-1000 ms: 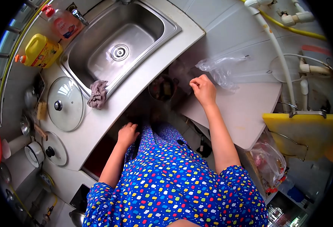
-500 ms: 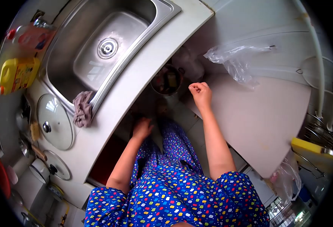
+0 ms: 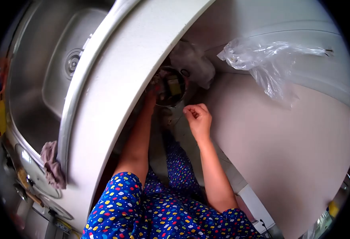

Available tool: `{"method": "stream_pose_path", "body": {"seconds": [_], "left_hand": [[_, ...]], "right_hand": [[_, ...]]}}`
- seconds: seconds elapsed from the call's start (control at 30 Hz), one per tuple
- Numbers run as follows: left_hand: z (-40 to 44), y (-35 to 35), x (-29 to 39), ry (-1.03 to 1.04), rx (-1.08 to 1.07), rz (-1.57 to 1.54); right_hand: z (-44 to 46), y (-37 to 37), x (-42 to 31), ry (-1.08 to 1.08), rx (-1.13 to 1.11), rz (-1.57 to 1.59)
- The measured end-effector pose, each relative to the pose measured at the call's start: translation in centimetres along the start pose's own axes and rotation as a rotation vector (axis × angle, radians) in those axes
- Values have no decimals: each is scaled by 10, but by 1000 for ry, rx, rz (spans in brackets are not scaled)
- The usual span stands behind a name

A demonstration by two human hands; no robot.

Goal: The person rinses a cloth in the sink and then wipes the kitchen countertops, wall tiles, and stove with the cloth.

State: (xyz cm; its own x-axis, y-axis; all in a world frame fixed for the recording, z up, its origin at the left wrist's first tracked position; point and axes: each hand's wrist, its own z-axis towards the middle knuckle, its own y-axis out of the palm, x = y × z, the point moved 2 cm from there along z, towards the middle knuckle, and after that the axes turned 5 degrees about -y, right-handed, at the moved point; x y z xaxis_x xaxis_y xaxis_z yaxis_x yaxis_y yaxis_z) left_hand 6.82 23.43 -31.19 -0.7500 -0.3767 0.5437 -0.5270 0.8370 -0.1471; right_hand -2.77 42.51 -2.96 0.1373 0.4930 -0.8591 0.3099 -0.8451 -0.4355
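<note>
"As the left hand reaches into shadow below the kitchen counter, what worries you at your end of the feed?"

"The rim. From my remote seat I see that hand at the left side of a round container, low between the counter and the pale tabletop, a yellowish block inside. Fingers snagging that rim could tip it, I judge, spilling its contents on the tiled floor. The left forearm runs close along the counter's edge; lifted carelessly, it could knock there."

"Can you read the grip?"

"On the left, no: too dark, so I cannot tell whether the fingers are apart or clamped on anything. The right hand is clearer, thumb and fingers drawn together near the container, nothing visible between them. Something thin could be hidden there, and a loosened pinch would drop it. The white plastic bag crowding the container could also be dragged along if that shifts."

"And against the frame half a second ago?"

"Then, the left hand was down by the thigh, well apart from the container; now it is at the rim. My view dips closer: the stainless-steel sink is pushed to the left edge, and the clear plastic bag looms larger. The right hand's pinch looks unchanged."
</note>
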Motion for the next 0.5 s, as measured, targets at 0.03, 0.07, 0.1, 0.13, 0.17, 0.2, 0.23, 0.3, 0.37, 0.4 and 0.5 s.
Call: {"method": "stream_pose_path", "body": {"seconds": [0.03, 0.07, 0.1, 0.13, 0.17, 0.2, 0.23, 0.3, 0.37, 0.4, 0.5], "left_hand": [[-5, 7, 21, 9, -29, -28], [-2, 14, 33, 22, -56, -55], [18, 16, 18, 6, -63, -66], [38, 18, 4, -2, -72, -68], [46, 21, 5, -67, -41, -86], [49, 21, 5, -61, -51, -120], [51, 20, 5, -56, -61, -154], [56, 21, 5, -69, -76, -258], [63, 15, -3, -95, -77, -330], [79, 9, -16, -125, -88, -269], [78, 3, -21, -56, -93, -231]], "right_hand": [[-3, 0, 5, 25, -2, 25], [-4, 1, 9, 47, -2, 53], [-5, 1, 12, 35, 2, 62], [-5, 0, 16, 42, 5, 52], [-4, 0, 20, 42, 9, 62], [-4, 0, 25, 42, 14, 73], [-3, 0, 30, 37, 25, 80], [-1, 0, 39, 38, 39, 73], [-1, -2, 41, 40, 44, 74], [0, -2, 40, 44, 31, 48], [1, 0, 44, 70, 27, 66]]}}
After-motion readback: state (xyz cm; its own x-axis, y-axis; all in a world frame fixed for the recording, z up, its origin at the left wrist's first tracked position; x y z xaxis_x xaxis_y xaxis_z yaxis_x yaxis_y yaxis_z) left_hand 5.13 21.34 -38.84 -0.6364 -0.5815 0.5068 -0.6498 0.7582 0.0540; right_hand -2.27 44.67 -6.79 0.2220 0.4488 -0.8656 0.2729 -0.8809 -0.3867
